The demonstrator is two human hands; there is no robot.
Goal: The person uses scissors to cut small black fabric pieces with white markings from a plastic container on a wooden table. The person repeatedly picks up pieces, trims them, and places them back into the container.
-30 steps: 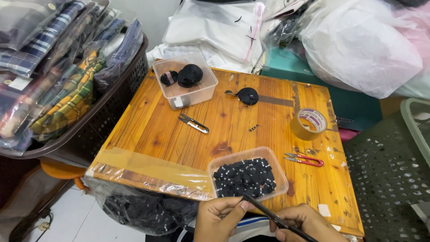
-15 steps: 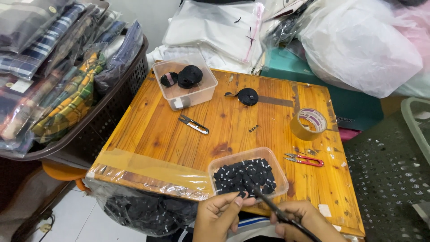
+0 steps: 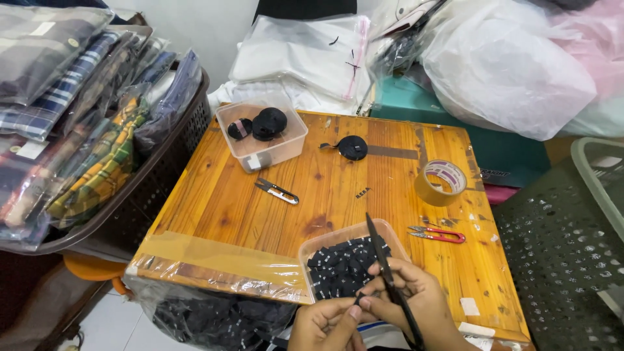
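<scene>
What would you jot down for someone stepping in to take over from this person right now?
Left hand: pinching a small black piece at its fingertips, at the table's near edge.
Right hand: gripping black scissors, blades raised over the near tub.
Near tub: clear plastic, filled with small black pieces.
Far tub: holds black rolls; another roll lies loose on the wooden table.
Spare tools: silver snips, red snips, tape roll.
Done: many pieces already in the tub. Left: rolls remain; how much, I cannot tell.
</scene>
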